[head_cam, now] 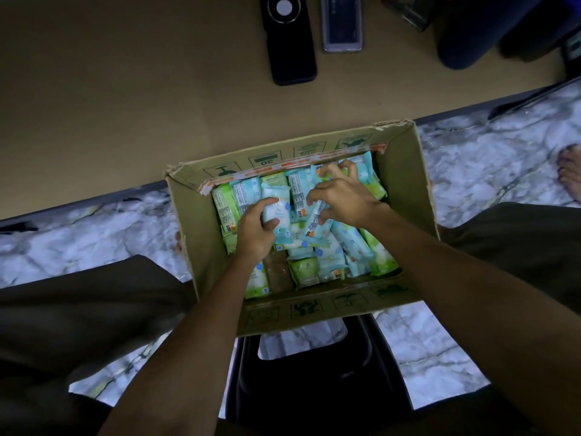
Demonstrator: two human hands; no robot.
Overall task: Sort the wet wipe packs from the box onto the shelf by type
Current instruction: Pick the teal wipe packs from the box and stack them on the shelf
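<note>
Both hands in the cardboard box (405, 184) at 12 o'clock: left hand (256, 229) grips a blue wipe pack (276, 212), right hand (342, 196) pinches another blue pack (316, 225); green packs (224, 212) w/ them.

Box (405, 196) open-topped, packs (352, 240) crowding it; two phones (290, 45) on the beige surface (125, 89) beyond.

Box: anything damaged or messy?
Yes. The cardboard box has a torn, ragged far rim with peeling tape, and the wet wipe packs lie jumbled, green and blue mixed at different angles.
</note>
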